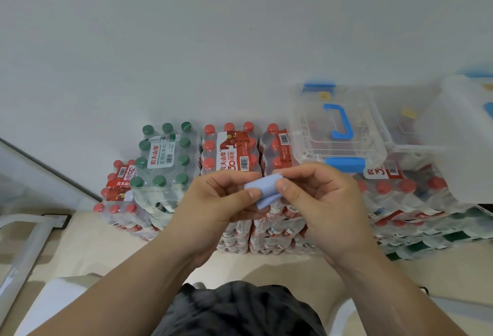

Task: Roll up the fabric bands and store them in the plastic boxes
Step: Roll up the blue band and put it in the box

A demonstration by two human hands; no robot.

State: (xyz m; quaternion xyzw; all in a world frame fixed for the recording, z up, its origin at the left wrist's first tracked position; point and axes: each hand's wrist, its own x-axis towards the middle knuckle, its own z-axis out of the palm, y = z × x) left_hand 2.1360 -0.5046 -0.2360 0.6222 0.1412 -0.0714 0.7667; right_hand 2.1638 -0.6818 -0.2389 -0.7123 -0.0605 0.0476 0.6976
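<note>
Both of my hands pinch the rolled blue fabric band (264, 191) in front of me, left hand (217, 203) and right hand (318, 202) at its ends, just before the clear plastic box (337, 127) atop the water-bottle packs (229, 149).

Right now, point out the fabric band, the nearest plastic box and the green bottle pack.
fabric band (264, 191): head view, folded middle
nearest plastic box (345, 163): head view, front latch
green bottle pack (160, 153): head view, white label

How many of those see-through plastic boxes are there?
2. One plastic box with a blue handle sits on the bottle packs, centre-right; a second box is at the right edge, partly cut off. More may be out of view.
</note>
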